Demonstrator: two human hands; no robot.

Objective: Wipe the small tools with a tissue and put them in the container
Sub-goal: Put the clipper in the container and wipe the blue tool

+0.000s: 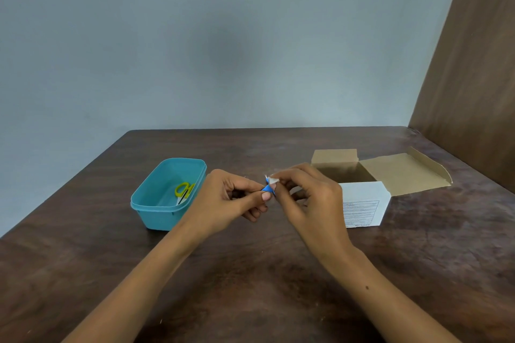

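Two bare forearms reach in from the near edge over the dark wooden surface (pixel 250 273) and meet at its middle. The left hand (pixel 228 203) pinches a small blue tool (pixel 267 189) between thumb and forefinger, the other fingers curled under. The right hand (pixel 309 198) meets it from the right, its fingers (pixel 281 179) pressed together on a small scrap of white tissue (pixel 272 180) that lies against the top of the blue tool. Both hands are held above the surface.

Just left of the left hand stands an open teal container (pixel 156 209), with yellow-handled scissors (pixel 184 191) lying inside, toward its right wall. Right of the right hand, and partly behind it, sits an open cardboard box (pixel 390 175), its white printed side facing near and its brown flaps spread out to the far right. Beyond the far edge rises a grey-blue wall (pixel 223 36), with a brown wooden panel (pixel 479 78) at far right.
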